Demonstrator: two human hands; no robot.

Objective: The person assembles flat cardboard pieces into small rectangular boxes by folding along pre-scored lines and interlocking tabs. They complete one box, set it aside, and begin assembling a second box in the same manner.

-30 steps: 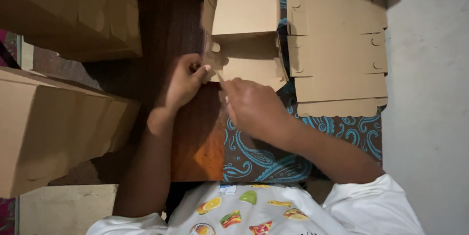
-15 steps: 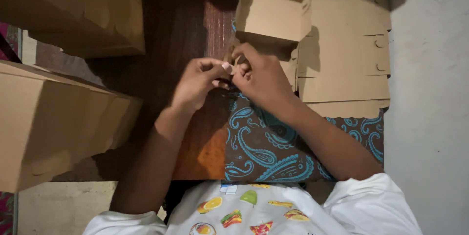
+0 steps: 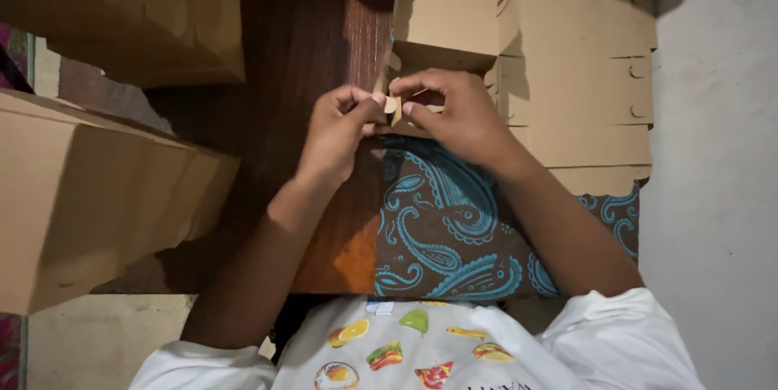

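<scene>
A small brown cardboard box (image 3: 450, 17), partly folded up, stands on the dark wooden table (image 3: 300, 41) in front of me. My left hand (image 3: 340, 126) pinches a small flap at the box's near left corner. My right hand (image 3: 454, 114) grips the near wall of the same box, its fingers meeting the left hand's at the flap. Both hands cover the box's near edge.
A stack of flat unfolded box blanks (image 3: 583, 74) lies to the right on a brown cloth with blue paisley (image 3: 446, 228). Large cardboard cartons (image 3: 97, 195) (image 3: 138, 9) stand at the left. A pale wall (image 3: 717, 171) runs along the right.
The box's sides have been folded up from a flatter shape. Both hands have drawn together at its near left corner.
</scene>
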